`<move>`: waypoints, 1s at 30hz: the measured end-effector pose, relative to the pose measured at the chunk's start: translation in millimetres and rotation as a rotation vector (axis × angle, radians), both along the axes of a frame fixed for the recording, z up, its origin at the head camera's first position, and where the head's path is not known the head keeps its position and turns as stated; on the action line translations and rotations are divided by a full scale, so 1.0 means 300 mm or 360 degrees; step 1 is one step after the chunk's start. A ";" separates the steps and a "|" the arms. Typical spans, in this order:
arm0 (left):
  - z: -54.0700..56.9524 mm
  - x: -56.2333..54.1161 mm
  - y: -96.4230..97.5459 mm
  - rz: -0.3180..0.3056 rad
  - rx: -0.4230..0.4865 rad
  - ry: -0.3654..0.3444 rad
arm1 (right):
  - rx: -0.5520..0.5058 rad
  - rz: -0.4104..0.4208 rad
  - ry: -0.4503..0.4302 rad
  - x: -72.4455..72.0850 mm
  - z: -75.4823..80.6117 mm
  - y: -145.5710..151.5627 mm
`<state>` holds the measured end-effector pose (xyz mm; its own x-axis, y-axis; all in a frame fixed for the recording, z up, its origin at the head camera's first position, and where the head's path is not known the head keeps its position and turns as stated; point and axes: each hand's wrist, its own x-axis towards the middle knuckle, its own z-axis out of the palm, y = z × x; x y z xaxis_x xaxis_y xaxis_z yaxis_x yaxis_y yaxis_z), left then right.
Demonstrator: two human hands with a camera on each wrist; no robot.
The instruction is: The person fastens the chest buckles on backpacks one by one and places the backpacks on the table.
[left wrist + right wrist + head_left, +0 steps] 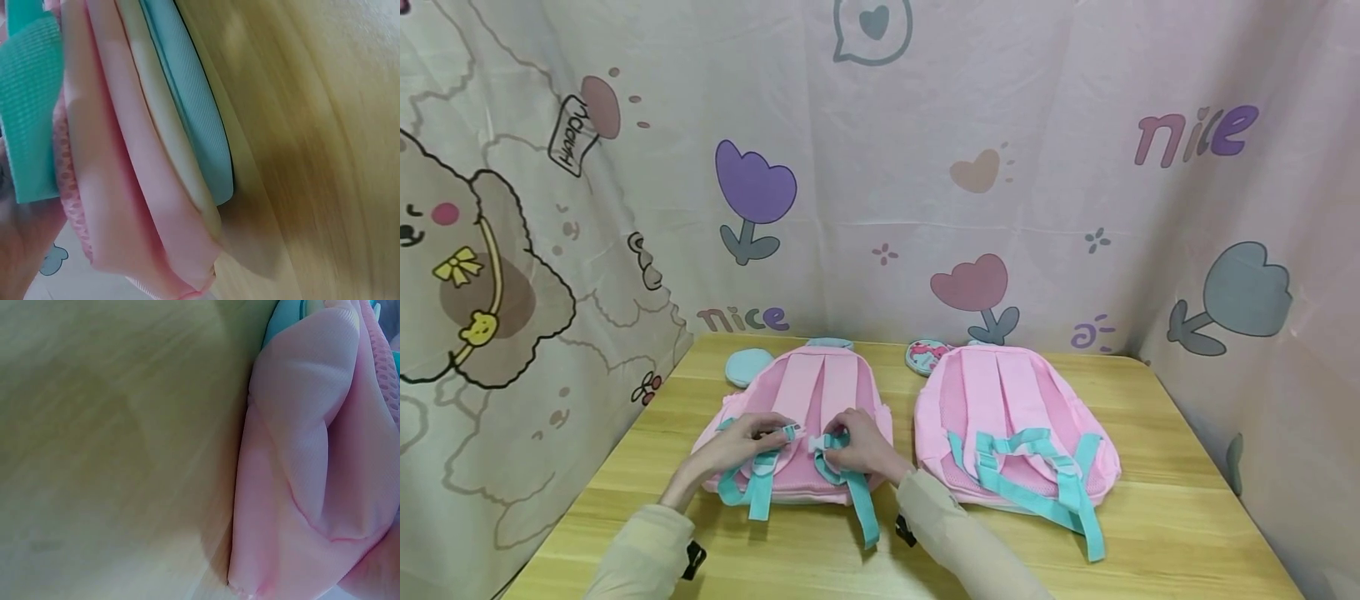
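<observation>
A pink backpack (pixel 805 367) lies on the table at the left with its shoulder straps facing up. Over its lower half, my left hand (pixel 751 440) pinches one teal strap end with a pale buckle half (pixel 792 431). Facing it across a small gap, my right hand (pixel 863 447) grips another teal strap beside a white buckle half (pixel 817 444). The two halves are apart. Loose teal webbing (pixel 760 497) hangs past the bag's bottom edge. In the left wrist view a teal strap (pixel 31 112) covers part of the hand; the right wrist view shows the bag's pink side (pixel 294 456).
A second pink backpack (pixel 1015 392) lies to the right, its teal straps (pixel 1030 496) joined across it. A round light-blue pouch (pixel 748 367) and a round patterned pouch (pixel 925 357) sit at the back. Printed curtains (pixel 880 125) surround the wooden table (pixel 1187 517).
</observation>
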<state>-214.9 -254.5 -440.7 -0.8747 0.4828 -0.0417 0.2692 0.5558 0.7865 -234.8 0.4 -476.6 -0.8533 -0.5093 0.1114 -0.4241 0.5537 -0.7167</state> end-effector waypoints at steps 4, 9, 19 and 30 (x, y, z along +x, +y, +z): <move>0.001 0.003 0.004 0.0023 0.0031 -0.0048 | -0.0027 -0.0014 -0.0024 -0.002 -0.003 0.001; 0.000 0.004 0.004 0.0004 0.0041 -0.0022 | -0.0081 0.0022 0.0014 -0.005 -0.005 0.007; -0.006 0.002 0.008 -0.0067 -0.0025 0.0079 | -0.0124 0.0086 0.0035 -0.007 -0.004 0.014; -0.007 0.004 0.032 -0.0097 -0.0021 0.0033 | -0.0119 0.0091 0.0038 -0.001 -0.005 0.013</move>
